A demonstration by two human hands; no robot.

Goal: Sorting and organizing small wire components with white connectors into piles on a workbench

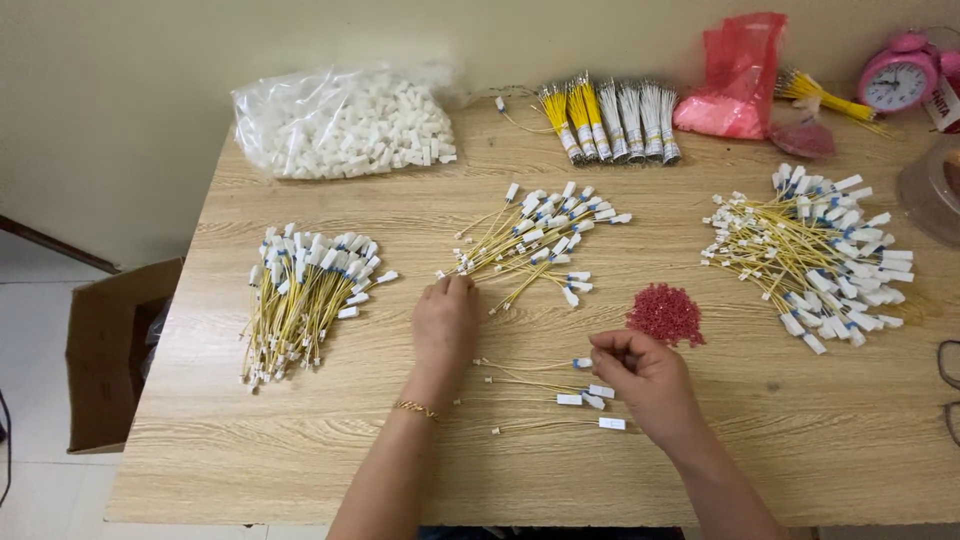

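The middle pile of yellow wires [535, 240] lies fanned out at the table's centre, and the left hand [445, 318] reaches its near edge, fingers curled down onto the wire ends. This looks like the picking stage; drawing one wire free would call for a clean pinch. The right hand [645, 375] hovers over a few loose wires [560, 385], thumb and fingertips nearly closed; whether they hold anything I cannot tell. Red beads [665, 313] sit just beside it.

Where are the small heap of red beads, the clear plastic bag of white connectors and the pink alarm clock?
Small heap of red beads [666, 314]: head view, middle of heap.
Clear plastic bag of white connectors [345, 125]: head view, bag's centre.
Pink alarm clock [897, 80]: head view, dial face.
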